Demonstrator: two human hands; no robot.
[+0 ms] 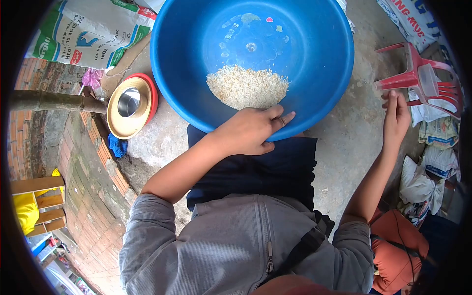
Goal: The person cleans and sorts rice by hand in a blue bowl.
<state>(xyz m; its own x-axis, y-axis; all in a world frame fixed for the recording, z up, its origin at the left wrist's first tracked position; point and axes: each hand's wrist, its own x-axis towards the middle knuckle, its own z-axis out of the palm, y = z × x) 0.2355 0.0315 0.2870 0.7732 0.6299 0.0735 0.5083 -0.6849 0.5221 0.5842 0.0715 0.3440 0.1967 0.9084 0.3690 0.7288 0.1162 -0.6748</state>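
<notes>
A large blue plastic basin (319, 54) stands in front of me, its near rim over my dark-clothed lap. In its near half lies a heap of pale rice-like grains (248, 87). My left hand (253, 129) is closed over the near rim, fingers inside the wall and thumb outside, with a ring on one finger. Out to the right, my right hand (397, 112) has its fingers bent at the edge of a small red plastic chair (405, 66). What lies under those fingertips is partly hidden. A translucent plastic piece (428, 83) shows at the chair.
At the left stand a tan round lid or tray (118, 120) with a metal bowl (129, 102) and a wooden pole (59, 102). A printed feed sack (88, 34) lies at the upper left. Other sacks (413, 19) and plastic bags (418, 182) line the right side.
</notes>
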